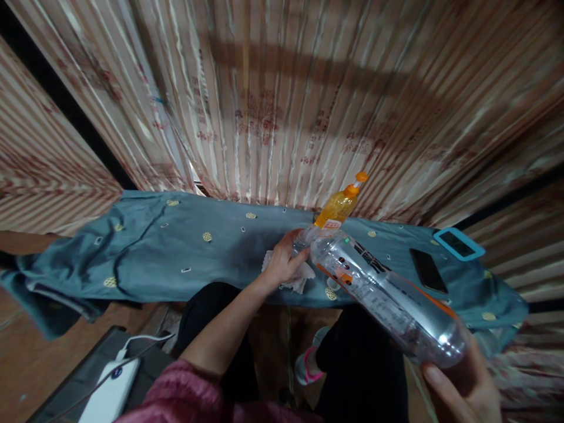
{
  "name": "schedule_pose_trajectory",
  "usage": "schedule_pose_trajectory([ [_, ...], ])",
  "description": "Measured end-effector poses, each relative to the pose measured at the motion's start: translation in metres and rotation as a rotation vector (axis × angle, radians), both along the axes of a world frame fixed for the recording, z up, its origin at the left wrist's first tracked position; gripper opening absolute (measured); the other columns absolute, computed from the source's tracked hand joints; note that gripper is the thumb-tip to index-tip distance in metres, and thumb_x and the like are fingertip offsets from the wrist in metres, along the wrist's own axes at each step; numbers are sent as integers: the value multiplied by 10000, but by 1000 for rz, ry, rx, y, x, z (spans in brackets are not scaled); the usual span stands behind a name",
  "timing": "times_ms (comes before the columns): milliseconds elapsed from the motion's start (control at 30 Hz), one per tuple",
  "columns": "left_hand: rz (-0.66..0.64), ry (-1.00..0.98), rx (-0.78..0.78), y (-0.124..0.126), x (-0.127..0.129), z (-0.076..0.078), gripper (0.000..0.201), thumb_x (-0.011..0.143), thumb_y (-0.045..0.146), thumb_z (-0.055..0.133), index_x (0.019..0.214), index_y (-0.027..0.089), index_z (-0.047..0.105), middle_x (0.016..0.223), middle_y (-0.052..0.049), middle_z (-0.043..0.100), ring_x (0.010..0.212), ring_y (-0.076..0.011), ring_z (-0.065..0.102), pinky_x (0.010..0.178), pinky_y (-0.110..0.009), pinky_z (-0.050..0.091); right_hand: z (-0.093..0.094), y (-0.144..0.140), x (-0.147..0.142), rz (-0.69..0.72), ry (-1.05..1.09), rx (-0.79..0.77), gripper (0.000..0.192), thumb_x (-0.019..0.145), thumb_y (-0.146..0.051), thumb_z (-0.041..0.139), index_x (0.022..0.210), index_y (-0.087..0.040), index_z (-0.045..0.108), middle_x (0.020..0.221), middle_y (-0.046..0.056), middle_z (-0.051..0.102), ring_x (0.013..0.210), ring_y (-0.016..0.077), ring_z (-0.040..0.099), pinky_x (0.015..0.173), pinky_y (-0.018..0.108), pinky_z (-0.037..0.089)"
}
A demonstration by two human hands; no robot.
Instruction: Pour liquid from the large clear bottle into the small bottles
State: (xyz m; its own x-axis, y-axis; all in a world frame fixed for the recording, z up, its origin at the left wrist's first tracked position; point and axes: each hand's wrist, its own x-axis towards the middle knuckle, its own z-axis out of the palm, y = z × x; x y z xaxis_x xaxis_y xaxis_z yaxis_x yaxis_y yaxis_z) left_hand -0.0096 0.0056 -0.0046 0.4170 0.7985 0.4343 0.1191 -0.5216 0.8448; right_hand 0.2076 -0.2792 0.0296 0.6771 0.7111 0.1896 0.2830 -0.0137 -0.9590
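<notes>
1. A large clear plastic bottle is shown tilted, its base towards the camera and its neck towards the worktop. Held this way, its neck is brought within reach of the other hand.
2. The base of the bottle is cradled by the right hand at the lower right. Its fingers are curled loosely around the bottom; only part of the hand is in view, so the full grip cannot be told.
3. The neck end is met by the left hand. Its fingers are closed around the mouth or cap of the bottle; whether a cap is present is hidden by the hand.
4. A crumpled white tissue lies on the worktop under the left hand, touching it.
5. The worktop is covered by a blue-grey cloth with small yellow motifs.
6. An orange bottle with an orange spout cap stands upright just behind the neck of the clear bottle.
7. A dark phone and a blue-framed phone lie flat to the right, apart from the hands.
8. A white power bank with a cable rests at the lower left, below the worktop.
</notes>
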Motion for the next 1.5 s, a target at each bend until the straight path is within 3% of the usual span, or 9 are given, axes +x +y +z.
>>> schedule_pose_trajectory([
  [267,-18,-3,21,0,-1,-1,551,986,523,613,1408,170,642,1413,-175,740,1316,-349,703,1169,-517,540,0,0,5,-43,18,3,942,754,-554,866,1597,-280,548,1574,118,612,1502,471,502,1301,699,237],
  [433,-18,-32,34,1,0,-3,556,980,560,625,1379,174,659,1388,-176,747,1292,-361,712,1150,-518,550,-2,-2,10,2,-57,-45,960,785,-566,851,1632,-287,498,1648,101,540,1548,458,452,1306,647,282],
  [667,-30,-31,18,2,0,-5,588,967,562,632,1393,157,651,1404,-186,733,1305,-372,700,1160,-521,539,-11,-4,14,27,-71,-19,948,822,-549,823,1656,-269,469,1657,128,528,1541,463,459,1296,693,259],
  [967,-34,-48,49,1,1,-4,569,954,539,662,1378,161,658,1366,-186,746,1278,-379,711,1142,-537,545,-7,0,15,-15,-16,-9,968,779,-560,861,1626,-267,497,1650,139,523,1560,484,410,1295,728,204],
  [1200,-24,-23,41,3,2,-8,589,936,541,672,1400,179,650,1381,-165,748,1281,-358,709,1143,-507,544,-11,-3,18,-23,-85,-20,932,781,-589,841,1604,-292,521,1631,108,551,1545,461,455,1312,646,259],
  [1500,-16,-43,39,1,2,-5,574,940,537,650,1368,156,656,1376,-193,748,1281,-377,714,1151,-538,541,4,2,6,-20,-27,-20,959,750,-579,868,1602,-309,518,1640,110,538,1561,491,418,1300,724,208],
])
